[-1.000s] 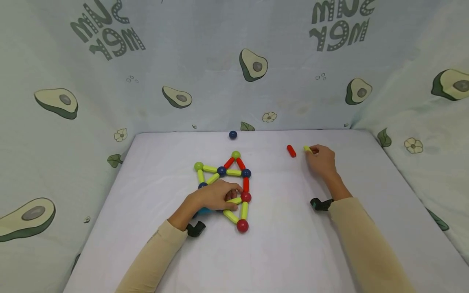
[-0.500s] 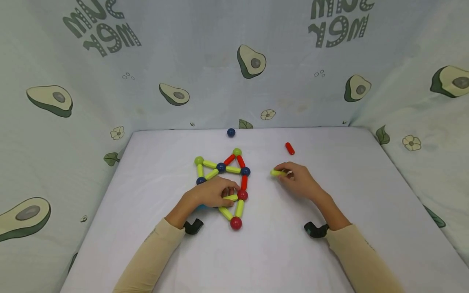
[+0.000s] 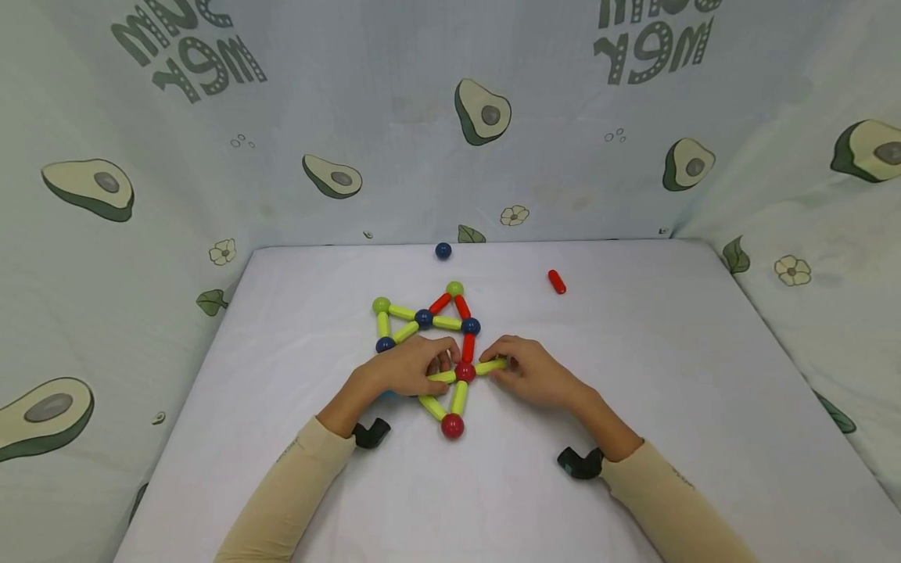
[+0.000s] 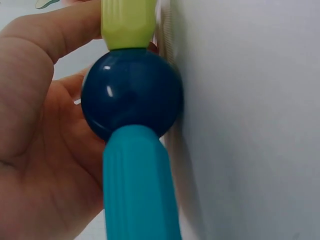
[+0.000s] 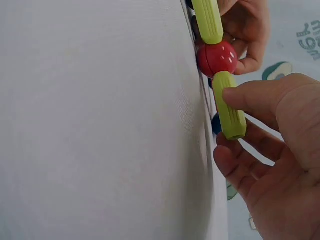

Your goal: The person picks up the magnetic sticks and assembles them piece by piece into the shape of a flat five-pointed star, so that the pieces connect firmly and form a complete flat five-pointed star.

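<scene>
On the table lies a magnetic construction of rods and balls. My left hand (image 3: 403, 369) rests over its lower part and grips a yellow-green rod (image 3: 443, 378) beside a red ball (image 3: 464, 372). From the other side my right hand (image 3: 536, 374) pinches another yellow-green rod (image 5: 230, 112) between thumb and fingers. One end of this rod meets the red ball. In the left wrist view, a dark blue ball (image 4: 131, 92) joins a turquoise rod (image 4: 140, 185) and a yellow-green rod by the left palm. The hand covers most of that part in the head view.
A loose dark blue ball (image 3: 443, 251) lies near the table's far edge, and a loose red rod (image 3: 557, 281) lies right of it. Two green balls top the construction, one (image 3: 381, 305) at left. A second red ball (image 3: 453, 426) marks its near corner. Patterned cloth hangs behind.
My right hand has brought the yellow-green rod leftward and nearer from beside the loose red rod to the red ball. My left hand has stayed on the construction, which has shifted slightly.
</scene>
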{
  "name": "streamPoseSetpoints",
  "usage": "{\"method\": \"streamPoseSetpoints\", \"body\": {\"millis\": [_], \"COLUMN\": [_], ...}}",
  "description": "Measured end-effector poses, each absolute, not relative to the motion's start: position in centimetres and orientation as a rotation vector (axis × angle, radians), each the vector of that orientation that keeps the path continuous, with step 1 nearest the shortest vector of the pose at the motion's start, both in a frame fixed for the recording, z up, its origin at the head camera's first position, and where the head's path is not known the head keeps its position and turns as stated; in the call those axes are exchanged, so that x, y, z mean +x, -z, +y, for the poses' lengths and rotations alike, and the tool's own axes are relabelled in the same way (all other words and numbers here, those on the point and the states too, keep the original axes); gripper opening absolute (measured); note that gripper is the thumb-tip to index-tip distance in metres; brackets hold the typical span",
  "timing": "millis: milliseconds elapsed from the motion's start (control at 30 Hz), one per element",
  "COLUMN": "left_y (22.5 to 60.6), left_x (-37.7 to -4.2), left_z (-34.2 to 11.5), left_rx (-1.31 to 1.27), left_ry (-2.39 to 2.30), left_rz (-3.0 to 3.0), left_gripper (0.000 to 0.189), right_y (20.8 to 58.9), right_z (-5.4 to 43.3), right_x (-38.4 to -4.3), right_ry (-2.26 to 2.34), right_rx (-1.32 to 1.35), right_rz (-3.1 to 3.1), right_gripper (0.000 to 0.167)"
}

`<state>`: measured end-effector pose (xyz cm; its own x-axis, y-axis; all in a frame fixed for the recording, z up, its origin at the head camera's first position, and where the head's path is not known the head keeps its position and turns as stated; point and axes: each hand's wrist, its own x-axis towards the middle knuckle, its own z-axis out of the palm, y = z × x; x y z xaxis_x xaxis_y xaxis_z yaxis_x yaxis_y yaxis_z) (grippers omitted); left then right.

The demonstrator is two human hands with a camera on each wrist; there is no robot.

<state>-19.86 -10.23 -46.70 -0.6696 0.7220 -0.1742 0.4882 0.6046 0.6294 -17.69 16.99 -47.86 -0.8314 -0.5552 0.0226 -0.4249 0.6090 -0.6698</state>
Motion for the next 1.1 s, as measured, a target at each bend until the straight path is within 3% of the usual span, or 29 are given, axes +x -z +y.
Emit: {"method": "streamPoseSetpoints", "body": {"millis": [267,467,700,800,1100], "left_y": [47.0,47.1,47.4,47.5,46.9], "left_x": [-20.0,-19.9,-19.6,-19.5,-19.5], "left_z": [-9.9,-9.9,-10.1,-10.1,-10.0], "left_rx": [1.056,1.091,1.084,1.075,1.078], "left_ry": [-0.745,-0.766,-0.792,-0.789,-0.729], "left_rz": [2.408,2.388,2.366,2.363,2.455], "left_gripper": [0.061,0.058,0.061,0.063,0.065], "right_y": [47.1,47.3,48.1,48.4,48.5], "right_z": [18.4,22.3,24.7,24.7,24.3], "right_x": [-19.2,-23.5,-28.2,-29.0,-28.3], "right_ry": [1.079,1.23,1.184,1.093,1.062], "right_rx": [-0.628,-0.205,0.098,0.149,0.012], "right_rz": [2.761,3.079,3.052,3.005,3.001], "right_gripper": [0.026,0.026,0.049,0.056,0.036]}}
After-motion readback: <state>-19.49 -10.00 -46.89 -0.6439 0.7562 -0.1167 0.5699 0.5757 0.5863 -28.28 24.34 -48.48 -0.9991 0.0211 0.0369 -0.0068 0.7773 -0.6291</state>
